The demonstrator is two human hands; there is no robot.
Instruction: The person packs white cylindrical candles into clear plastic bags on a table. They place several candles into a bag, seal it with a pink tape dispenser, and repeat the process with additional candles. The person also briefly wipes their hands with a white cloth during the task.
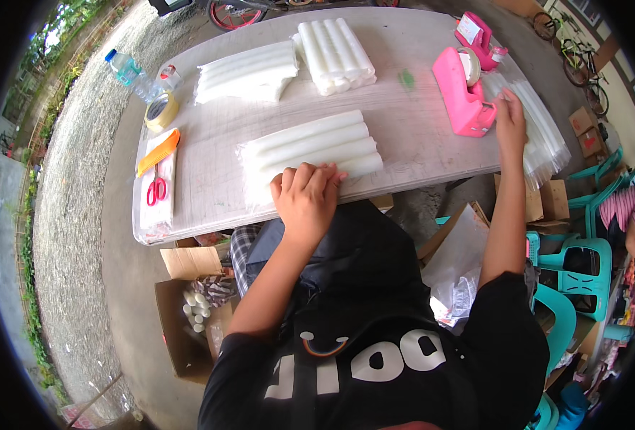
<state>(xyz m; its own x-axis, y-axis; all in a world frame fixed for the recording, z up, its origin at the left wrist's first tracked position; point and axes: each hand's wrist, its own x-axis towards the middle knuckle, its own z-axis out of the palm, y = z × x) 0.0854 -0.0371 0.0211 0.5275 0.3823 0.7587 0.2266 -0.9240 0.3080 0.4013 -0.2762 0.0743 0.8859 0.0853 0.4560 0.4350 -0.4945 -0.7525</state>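
Observation:
My left hand (pixel 308 196) rests on the near edge of a pack of white rolls in clear plastic (pixel 317 140), its fingers bent over the lowest roll. At the right, my right hand (pixel 510 115) is beside a pink tape dispenser (pixel 460 102), fingertips by its cutting end; whether it pinches a piece of tape cannot be seen. Under and right of that hand lie more long white plastic-wrapped pieces (pixel 543 129). Farther back on the table (pixel 403 156) are a flat white pack (pixel 247 72) and a stacked bundle of white rolls (pixel 336 54).
On the left stand a plastic bottle (pixel 135 75) and a tape roll (pixel 161 111), near an orange comb-like tool (pixel 159 153) and red-handled scissors (pixel 157 189). A second pink dispenser (pixel 473 37) is at the back right. An open cardboard box (pixel 180 344) sits below; teal chairs (pixel 581 274) stand right, near another person (pixel 624 209).

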